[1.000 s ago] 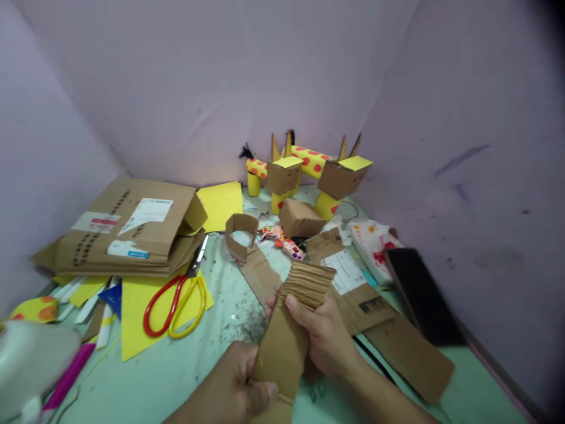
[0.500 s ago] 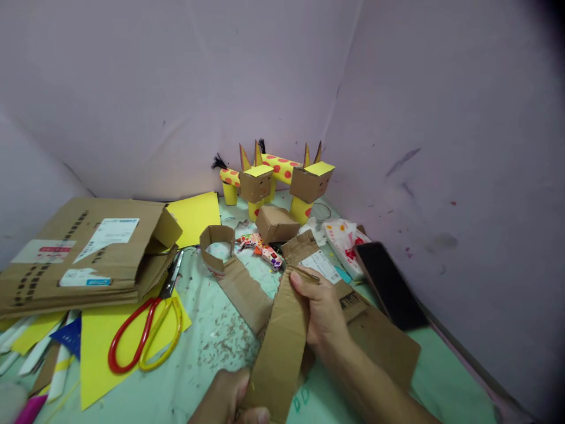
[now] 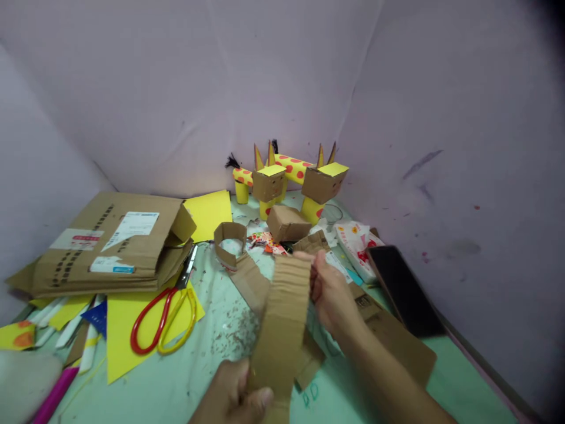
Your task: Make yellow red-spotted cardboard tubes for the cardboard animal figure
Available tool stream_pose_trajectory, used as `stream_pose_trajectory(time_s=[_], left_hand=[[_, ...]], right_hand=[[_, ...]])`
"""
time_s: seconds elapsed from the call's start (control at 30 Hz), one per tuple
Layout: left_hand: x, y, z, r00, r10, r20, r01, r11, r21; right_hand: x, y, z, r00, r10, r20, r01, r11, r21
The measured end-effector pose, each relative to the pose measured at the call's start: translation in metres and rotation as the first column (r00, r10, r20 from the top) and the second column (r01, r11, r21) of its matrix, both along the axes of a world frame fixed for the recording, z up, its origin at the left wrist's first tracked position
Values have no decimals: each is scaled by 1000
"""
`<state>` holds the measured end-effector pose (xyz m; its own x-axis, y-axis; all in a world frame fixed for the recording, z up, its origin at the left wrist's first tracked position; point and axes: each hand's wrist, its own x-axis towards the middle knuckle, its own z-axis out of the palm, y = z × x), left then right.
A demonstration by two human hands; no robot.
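Note:
A long brown cardboard strip (image 3: 282,324) stands tilted in front of me, creased crosswise near its top end. My left hand (image 3: 238,391) is closed on its lower end, thumb across the front face. At the upper right edge, my right hand (image 3: 333,294) pinches the strip, with a finger passing behind the top. Under and beyond the strip lie a curled cardboard strip (image 3: 229,259), a small folded cardboard box (image 3: 288,222) and a flat cardboard sheet (image 3: 399,344). A small cardboard scrap (image 3: 309,359) shows just right of the strip.
Red-and-yellow-handled scissors (image 3: 165,318) lie left on yellow paper (image 3: 128,347), beside a large cardboard box (image 3: 110,241). Two spotted giraffe-like figures (image 3: 269,184) (image 3: 324,184) stand at the back. A phone (image 3: 404,288) and a tissue packet (image 3: 355,247) lie right.
My right hand has shifted from the front of the strip's top to its right edge, and the strip's creased top now shows. The view has turned slightly left.

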<state>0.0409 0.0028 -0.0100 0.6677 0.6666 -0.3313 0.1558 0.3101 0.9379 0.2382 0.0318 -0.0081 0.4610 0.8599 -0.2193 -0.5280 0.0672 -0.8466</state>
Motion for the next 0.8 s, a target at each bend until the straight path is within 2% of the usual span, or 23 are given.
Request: stream_pose_trajectory(time_s=[0.07,0.1,0.13,0.2,0.27,0.3,0.33,0.37,0.43,0.5,0.53,0.57,0.6,0.63,0.67,0.7,0.77,0.8], left_hand=[[-7,5,2,974,223,28,-218,968,-122],[-10,8,3,945,325,39,-315,935,-166],[-13,11,3,912,406,58,-389,901,-195],[-14,14,3,853,509,114,-473,848,-240],[-10,13,1,820,544,176,-481,823,-303],[-7,10,-2,813,545,204,-465,819,-335],[-3,8,-4,817,532,223,-438,824,-359],[0,5,-7,832,507,225,-410,835,-366],[2,3,-9,895,420,147,-366,883,-295],[-5,6,-8,950,301,-83,-306,951,-43],[-10,9,-5,933,257,-253,-223,962,155],[-17,14,-1,873,238,-426,-82,932,353],[-23,18,3,774,298,-558,36,860,508],[-29,21,7,720,329,-612,132,800,586],[-33,24,10,752,302,-585,210,733,647],[-35,25,12,812,228,-537,266,676,688],[-34,25,12,897,-40,-441,370,614,698],[-32,23,11,892,-154,-424,426,597,680]], right_hand=[[3,-5,-1,953,-99,286,69,991,116],[3,-10,-1,868,-147,474,67,981,182],[2,-16,-1,739,-154,655,9,975,220],[-2,-32,0,430,-79,899,-276,937,215],[-8,-47,1,101,-88,991,-542,830,129],[-12,-52,1,-3,-131,991,-616,781,102],[-15,-56,0,-70,-169,983,-666,742,80],[-18,-59,-2,-99,-206,974,-697,712,79],[-21,-61,-9,-91,-244,966,-729,677,102],[-22,-63,-18,-66,-263,962,-746,654,127],[-22,-64,-22,-58,-265,962,-751,647,133],[-21,-65,-25,-55,-252,966,-756,643,125],[-21,-67,-28,-53,-230,972,-763,637,110],[-21,-69,-30,-51,-203,978,-773,628,90],[-21,-71,-31,-54,-169,984,-784,617,63],[-21,-74,-31,-59,-136,989,-797,603,35],[-21,-79,-30,-83,-86,993,-808,588,-16],[-21,-81,-30,-94,-71,993,-807,589,-35]])
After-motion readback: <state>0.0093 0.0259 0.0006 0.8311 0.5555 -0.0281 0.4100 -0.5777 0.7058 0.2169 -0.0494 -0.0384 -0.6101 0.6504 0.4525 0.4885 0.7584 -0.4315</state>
